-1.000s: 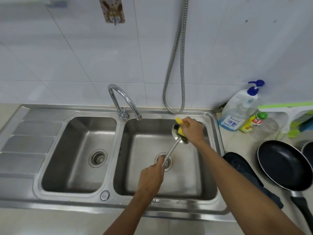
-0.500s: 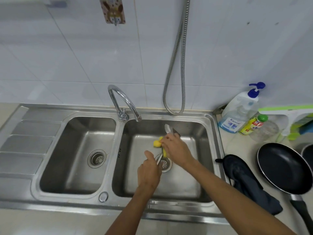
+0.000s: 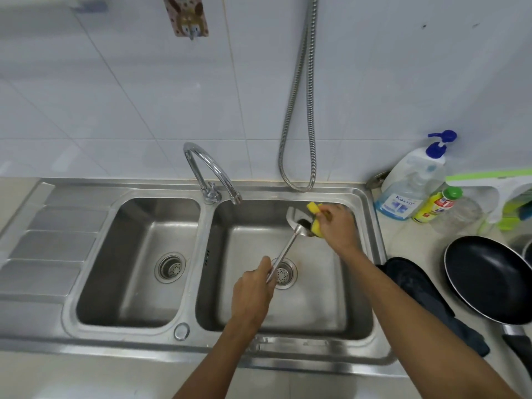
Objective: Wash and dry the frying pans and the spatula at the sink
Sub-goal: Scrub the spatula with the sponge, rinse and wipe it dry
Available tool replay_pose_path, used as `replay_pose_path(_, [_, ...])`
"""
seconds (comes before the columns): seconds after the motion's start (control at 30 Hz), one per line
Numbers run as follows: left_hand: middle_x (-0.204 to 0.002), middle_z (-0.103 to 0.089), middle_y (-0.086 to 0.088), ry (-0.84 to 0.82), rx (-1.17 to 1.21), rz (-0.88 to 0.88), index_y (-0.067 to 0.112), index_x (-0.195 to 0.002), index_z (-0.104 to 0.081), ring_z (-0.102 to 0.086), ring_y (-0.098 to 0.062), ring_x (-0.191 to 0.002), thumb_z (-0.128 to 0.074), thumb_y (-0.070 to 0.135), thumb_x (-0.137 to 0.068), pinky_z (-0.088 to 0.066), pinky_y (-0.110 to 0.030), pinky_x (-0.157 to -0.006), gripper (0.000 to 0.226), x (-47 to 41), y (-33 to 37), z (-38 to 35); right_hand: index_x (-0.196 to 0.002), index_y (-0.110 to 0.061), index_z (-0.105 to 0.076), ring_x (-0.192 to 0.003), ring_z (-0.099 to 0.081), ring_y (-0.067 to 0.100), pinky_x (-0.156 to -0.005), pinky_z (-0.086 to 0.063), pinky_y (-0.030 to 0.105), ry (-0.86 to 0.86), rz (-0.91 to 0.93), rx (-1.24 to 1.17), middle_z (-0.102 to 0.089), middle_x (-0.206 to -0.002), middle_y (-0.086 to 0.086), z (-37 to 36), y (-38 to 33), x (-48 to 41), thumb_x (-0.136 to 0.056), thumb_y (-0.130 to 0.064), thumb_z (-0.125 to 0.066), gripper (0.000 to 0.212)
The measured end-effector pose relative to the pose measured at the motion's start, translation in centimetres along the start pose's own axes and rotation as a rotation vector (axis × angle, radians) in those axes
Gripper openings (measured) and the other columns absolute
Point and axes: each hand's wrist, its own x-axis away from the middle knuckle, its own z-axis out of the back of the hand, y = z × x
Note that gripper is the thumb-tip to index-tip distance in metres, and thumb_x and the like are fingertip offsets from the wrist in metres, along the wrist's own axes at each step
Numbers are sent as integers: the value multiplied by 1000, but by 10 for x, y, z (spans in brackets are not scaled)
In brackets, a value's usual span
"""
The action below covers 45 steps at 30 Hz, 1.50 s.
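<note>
Over the right basin of the steel double sink (image 3: pixel 371 254), my left hand (image 3: pixel 253 292) grips the handle of a metal spatula (image 3: pixel 283 249), whose blade points up toward the far right corner. My right hand (image 3: pixel 338 226) holds a yellow sponge (image 3: pixel 313 214) folded around the blade. A black frying pan (image 3: pixel 489 280) rests on the counter at the right, its handle toward me. The edge of a second pan (image 3: pixel 528 250) shows at the frame's right border.
A curved tap (image 3: pixel 211 174) stands between the basins, with no water visibly running. A metal hose (image 3: pixel 299 110) hangs on the tiled wall. A dark cloth (image 3: pixel 417 289) lies beside the sink. Soap bottles (image 3: pixel 411 185) and a green-white squeegee (image 3: pixel 495 185) crowd the right counter.
The sponge hand slid down the spatula's handle toward my left hand, then moved back up to the blade. The spatula now points up to the far right again.
</note>
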Motion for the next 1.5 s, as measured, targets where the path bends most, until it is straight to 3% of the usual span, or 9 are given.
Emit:
replay_pose_path(0.2, [-69,-62,-4,40,66,-36,30,-90,-30,-56,-32,-59,-59,37,-101,-39,-37,-52,32,-3,-2,-5,-108,-17,-72,-97,-60,21,-86,-43,32,-230,311,-11,-66,-104,4,-5,-35,4,-93,-22,-68,16])
replay_pose_path(0.4, [-56,-44,7,102,262,49,25,-86,-38,-48,-24,-49,-58,42,-99,-41,-37,-45,30,3,-4,-6,-103,-19,-73,-96,-64,36,-78,-49,37,-111,-156,155,-67,-104,15,30,48,-20,-91,-23,-63,16])
replay_pose_path(0.67, [-78,-74,-13,-156,1128,593,4,-92,-60,-51,-15,-46,-68,25,-98,-40,-24,-43,23,-13,20,0,-111,-11,-69,-95,-60,45,-79,-54,48,70,-200,529,-63,-108,22,79,127,1,-93,-24,-62,24])
replay_pose_path(0.8, [-97,-78,-14,-315,1190,632,5,-104,-72,-62,-12,-58,-67,35,-98,-42,-25,-49,30,-18,26,2,-140,-16,-47,-109,-52,49,-89,-48,55,-41,-286,578,-51,-131,25,71,146,13,-93,-38,-63,53])
replay_pose_path(0.9, [-105,-78,-12,-364,1163,611,11,-106,-74,-66,-13,-69,-63,40,-99,-44,-26,-58,32,-22,28,6,-142,-11,-45,-120,-47,51,-94,-45,59,73,-217,635,-42,-142,29,55,132,22,-88,-39,-70,65])
replay_pose_path(1.03, [-113,-77,-9,-392,1179,598,16,-108,-74,-66,-15,-85,-61,41,-100,-48,-30,-75,29,-25,28,1,-137,-9,-51,-114,-57,37,-91,-49,46,74,17,268,-58,-129,18,22,74,54,-94,-31,-65,50])
replay_pose_path(1.23, [-117,-72,-13,-385,1104,549,27,-110,-78,-69,-24,-100,-60,48,-99,-56,-37,-92,30,-30,21,-11,-118,-20,-54,-82,-76,24,-75,-64,46,-565,-553,-665,-73,-101,10,-4,-32,125,-105,-41,-46,26])
replay_pose_path(1.37, [-95,-68,-15,-373,1149,622,25,-102,-79,-59,-32,-77,-66,47,-95,-45,-35,-62,27,-33,14,-13,-119,-21,-52,-77,-74,31,-67,-63,42,-668,-626,-882,-74,-99,18,-14,-66,155,-107,-43,-39,28])
replay_pose_path(1.5, [-99,-72,-7,-391,992,569,22,-114,-75,-61,-22,-76,-57,56,-99,-47,-30,-61,41,-32,8,-11,-120,-21,-57,-60,-62,22,-57,-61,39,-604,-607,-857,-65,-84,14,-29,-74,159,-107,-36,-42,24])
